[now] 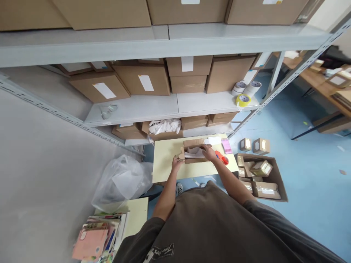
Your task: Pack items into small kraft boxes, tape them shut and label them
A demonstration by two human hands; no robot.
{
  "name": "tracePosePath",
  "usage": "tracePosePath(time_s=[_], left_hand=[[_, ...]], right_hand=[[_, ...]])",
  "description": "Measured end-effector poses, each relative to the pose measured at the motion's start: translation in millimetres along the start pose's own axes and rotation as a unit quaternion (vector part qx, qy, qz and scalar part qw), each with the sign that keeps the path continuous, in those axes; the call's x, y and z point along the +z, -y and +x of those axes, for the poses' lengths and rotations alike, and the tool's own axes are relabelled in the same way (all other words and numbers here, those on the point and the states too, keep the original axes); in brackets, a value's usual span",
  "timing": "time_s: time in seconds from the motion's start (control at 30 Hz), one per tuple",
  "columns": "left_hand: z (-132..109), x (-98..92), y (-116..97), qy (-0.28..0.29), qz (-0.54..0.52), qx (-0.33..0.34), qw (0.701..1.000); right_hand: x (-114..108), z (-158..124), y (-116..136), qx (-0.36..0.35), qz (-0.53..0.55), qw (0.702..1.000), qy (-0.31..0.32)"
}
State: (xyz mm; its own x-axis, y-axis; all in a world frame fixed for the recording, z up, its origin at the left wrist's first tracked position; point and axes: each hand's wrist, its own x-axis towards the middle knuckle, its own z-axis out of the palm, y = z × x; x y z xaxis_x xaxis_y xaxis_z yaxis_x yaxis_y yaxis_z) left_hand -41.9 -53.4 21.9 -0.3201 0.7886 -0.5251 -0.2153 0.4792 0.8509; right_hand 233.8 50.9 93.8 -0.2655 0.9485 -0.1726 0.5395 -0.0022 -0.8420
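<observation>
An open cardboard box [195, 160] lies on a small pale yellow table [166, 160], and white wrapping material [193, 152] shows inside it. My left hand [177, 163] grips the box's left end, by a raised end flap [181, 155]. My right hand [208, 152] is closed over the right end, its fingertips partly hidden at the edge. Just right of that hand lies a red tape dispenser [223, 157]. A pink pad [226, 145] and a white paper [213, 140] are behind it.
Metal shelving [153, 49] with cardboard boxes rises in front; tape rolls [243, 99] stand on its middle shelf. A large carton [283, 188] of small boxes sits on the floor at right. At left are a clear plastic bag [123, 182] and stacked booklets [90, 243].
</observation>
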Motion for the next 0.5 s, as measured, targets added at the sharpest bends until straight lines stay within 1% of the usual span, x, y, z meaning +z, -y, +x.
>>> tracePosePath(time_s=[0.03,0.1,0.17,0.2,0.27,0.33,0.37,0.43,0.5], left_hand=[[1,-0.3,0,0.030,-0.014,0.003,0.999],[2,0.6,-2,0.090,-0.006,0.029,0.996],[2,3.1,-5,0.129,0.050,0.065,0.988],[2,5.0,-6,0.146,0.094,0.087,0.981],[4,9.6,-10,0.184,0.190,0.132,0.955],[8,14.8,-14,0.210,0.267,0.163,0.926],[10,17.1,-15,0.213,0.291,0.169,0.917],[14,19.8,-17,0.202,0.308,0.170,0.914],[17,18.0,-17,0.188,0.304,0.167,0.919]], right_hand=[[-6,-6,-4,0.006,-0.004,0.999,-0.038],[-15,-19,-16,0.057,0.010,0.992,-0.115],[-18,-32,-30,0.141,0.047,0.974,-0.169],[-18,-38,-37,0.181,0.070,0.964,-0.180],[-15,-49,-49,0.233,0.114,0.950,-0.175],[-11,-55,-56,0.248,0.148,0.946,-0.148],[-9,-57,-58,0.245,0.162,0.947,-0.132],[-6,-56,-56,0.233,0.184,0.950,-0.094],[-5,-50,-49,0.213,0.199,0.955,-0.054]])
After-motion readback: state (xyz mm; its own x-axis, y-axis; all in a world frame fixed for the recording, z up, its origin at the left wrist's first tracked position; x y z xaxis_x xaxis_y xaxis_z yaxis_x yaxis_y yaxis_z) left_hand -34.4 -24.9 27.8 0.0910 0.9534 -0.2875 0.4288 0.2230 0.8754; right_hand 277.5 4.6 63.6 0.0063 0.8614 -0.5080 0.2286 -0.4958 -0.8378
